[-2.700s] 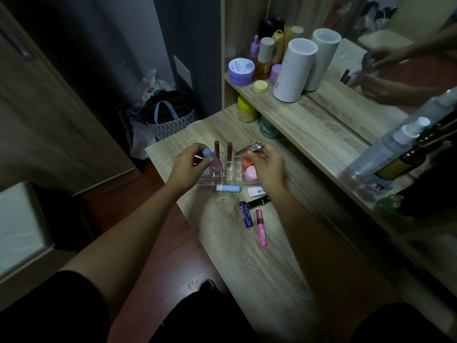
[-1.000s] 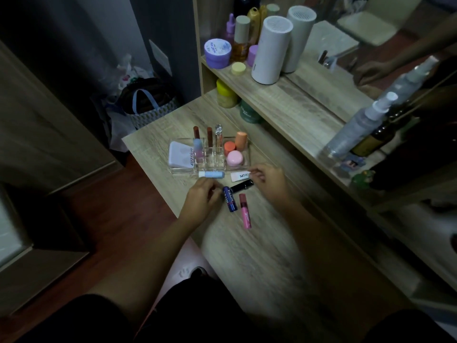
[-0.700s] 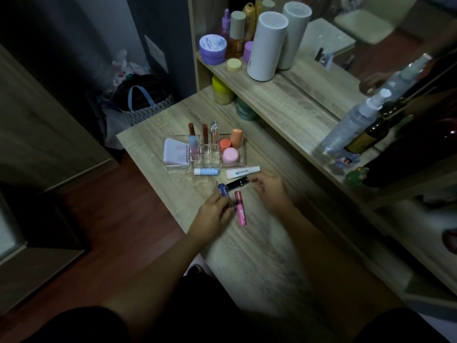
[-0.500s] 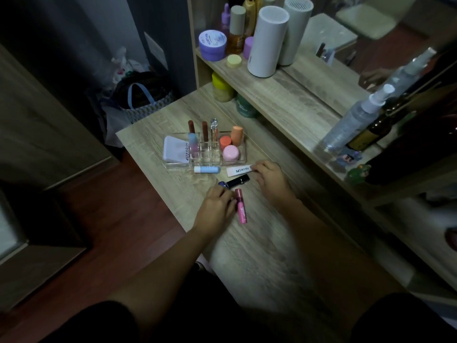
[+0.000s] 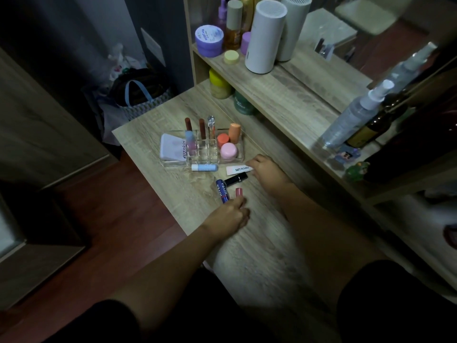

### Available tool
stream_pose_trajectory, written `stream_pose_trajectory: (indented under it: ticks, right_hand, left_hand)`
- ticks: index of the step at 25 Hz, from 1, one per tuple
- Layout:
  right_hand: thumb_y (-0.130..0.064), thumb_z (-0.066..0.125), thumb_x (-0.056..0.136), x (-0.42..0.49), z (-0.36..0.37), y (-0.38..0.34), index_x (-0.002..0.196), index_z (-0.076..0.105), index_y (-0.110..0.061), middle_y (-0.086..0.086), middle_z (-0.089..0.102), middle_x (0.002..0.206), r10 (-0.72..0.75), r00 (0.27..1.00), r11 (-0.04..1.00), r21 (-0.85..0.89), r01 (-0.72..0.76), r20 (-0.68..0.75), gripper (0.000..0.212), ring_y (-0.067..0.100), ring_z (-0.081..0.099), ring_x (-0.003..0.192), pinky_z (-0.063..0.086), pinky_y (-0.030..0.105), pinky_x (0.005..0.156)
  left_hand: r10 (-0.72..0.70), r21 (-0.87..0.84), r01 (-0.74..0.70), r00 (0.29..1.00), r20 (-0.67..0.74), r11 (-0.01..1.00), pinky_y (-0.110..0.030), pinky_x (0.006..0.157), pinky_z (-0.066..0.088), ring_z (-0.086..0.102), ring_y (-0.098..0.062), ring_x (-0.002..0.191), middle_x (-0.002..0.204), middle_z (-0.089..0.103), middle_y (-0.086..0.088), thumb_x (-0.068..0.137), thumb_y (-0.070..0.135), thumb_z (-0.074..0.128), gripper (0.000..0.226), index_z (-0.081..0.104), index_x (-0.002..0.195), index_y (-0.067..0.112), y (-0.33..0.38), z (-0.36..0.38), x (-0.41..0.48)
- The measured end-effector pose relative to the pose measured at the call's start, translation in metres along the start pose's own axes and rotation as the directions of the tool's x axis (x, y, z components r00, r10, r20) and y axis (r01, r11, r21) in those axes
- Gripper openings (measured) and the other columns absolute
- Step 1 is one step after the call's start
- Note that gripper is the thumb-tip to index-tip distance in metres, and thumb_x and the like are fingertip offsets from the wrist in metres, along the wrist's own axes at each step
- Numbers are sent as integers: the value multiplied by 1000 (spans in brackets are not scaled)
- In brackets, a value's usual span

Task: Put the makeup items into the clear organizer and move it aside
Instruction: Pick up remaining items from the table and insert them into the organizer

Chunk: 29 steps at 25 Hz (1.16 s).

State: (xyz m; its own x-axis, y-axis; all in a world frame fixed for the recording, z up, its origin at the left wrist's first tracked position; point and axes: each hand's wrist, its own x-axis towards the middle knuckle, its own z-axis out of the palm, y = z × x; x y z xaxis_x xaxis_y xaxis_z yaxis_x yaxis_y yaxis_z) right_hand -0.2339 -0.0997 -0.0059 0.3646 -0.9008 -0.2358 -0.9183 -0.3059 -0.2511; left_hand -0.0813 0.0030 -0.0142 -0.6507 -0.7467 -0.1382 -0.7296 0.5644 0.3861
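Observation:
The clear organizer [image 5: 239, 161] stands on the wooden table [image 5: 259, 243], holding a white compact, several upright lip tubes and small round pots. In front of it lie a light blue balm stick [image 5: 204, 167], a white lip tube [image 5: 237, 170], a black lipstick [image 5: 235, 179] and a dark blue balm stick [image 5: 222, 190]. My left hand [image 5: 228, 215] is closed over the lower part of a pink lip gloss [image 5: 239, 192], whose cap sticks out. My right hand [image 5: 268, 172] pinches the right end of the white lip tube.
A raised shelf [image 5: 284, 95] along the right carries a white cylinder [image 5: 265, 37], a purple jar [image 5: 209, 40], bottles and a spray bottle [image 5: 356, 115]. Two jars sit under the shelf. A bag [image 5: 138, 95] stands on the floor past the table's far left corner.
My left hand has slid down onto the pink lip gloss and closed on it. My right hand has reached the white lip tube's end. Earlier, both hands were at the organizer.

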Motion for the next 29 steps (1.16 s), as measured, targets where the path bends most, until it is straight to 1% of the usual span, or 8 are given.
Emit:
stream_pose_trajectory:
  ticks: [6,11,14,18,21,24,26,29]
  right_hand:
    - [0,56,86,-4,5,-5,111,56,-1,20,61,115,98,995,991,91,-96,-19,24,34,56,105,42,37,85]
    - [-3,62,83,-23,6,4,120,58,-6,16,59,113,268,953,879,441,-182,-140,37,29,59,96,47,28,82]
    - [-4,63,85,-34,2,-7,124,57,-6,11,55,103,279,948,720,686,-103,-150,40,13,55,79,44,8,66]
    - [-5,61,88,-41,-5,-36,118,56,-5,7,63,102,318,947,362,929,-72,-51,31,10,61,83,53,16,70]
    - [-6,59,89,-40,-10,-51,116,56,1,-4,64,89,321,947,223,972,-70,-6,27,4,63,77,54,13,68]
    - [-9,60,90,-32,-14,-63,116,58,0,-4,65,93,309,951,185,982,-25,-34,28,0,64,80,53,10,70]
    - [-11,62,88,-24,-16,-69,111,61,-5,-3,68,94,324,943,191,981,11,-73,24,-5,67,77,52,7,67]
    - [-14,65,86,-9,-20,-75,104,64,-18,-7,69,92,376,918,287,958,12,-124,18,0,67,83,54,15,73]
  left_hand:
    - [-241,-139,237,970,-11,961,-35,93,45,55,-31,108,133,41,-19,94,25,50,33,59,121,9,8,2,1]
    - [-412,-487,332,909,-66,808,-25,89,44,54,-19,96,110,51,-10,85,25,65,24,69,107,14,2,-4,-11]
    - [-552,-765,305,830,-78,567,-18,78,47,56,-14,82,97,56,-7,79,11,71,17,72,96,17,-5,-14,-24]
    - [-668,-980,183,739,87,76,-36,79,51,58,-24,84,99,59,-12,81,-9,63,39,49,108,16,-20,-39,-33]
    - [-661,-991,76,739,128,-107,-41,80,55,60,-30,92,104,58,-18,82,-15,54,52,39,122,16,-39,-60,-29]
    - [-638,-996,26,766,78,-91,-28,65,61,69,-17,79,96,63,-8,85,-8,52,42,51,115,21,-57,-81,-24]
    - [-680,-999,43,731,45,-21,-29,67,60,70,-15,78,91,63,-8,89,3,49,23,57,101,21,-67,-91,-19]
    - [-752,-937,143,639,-159,320,-37,81,57,66,-25,92,95,68,-12,91,18,54,8,62,90,18,-80,-98,-15]
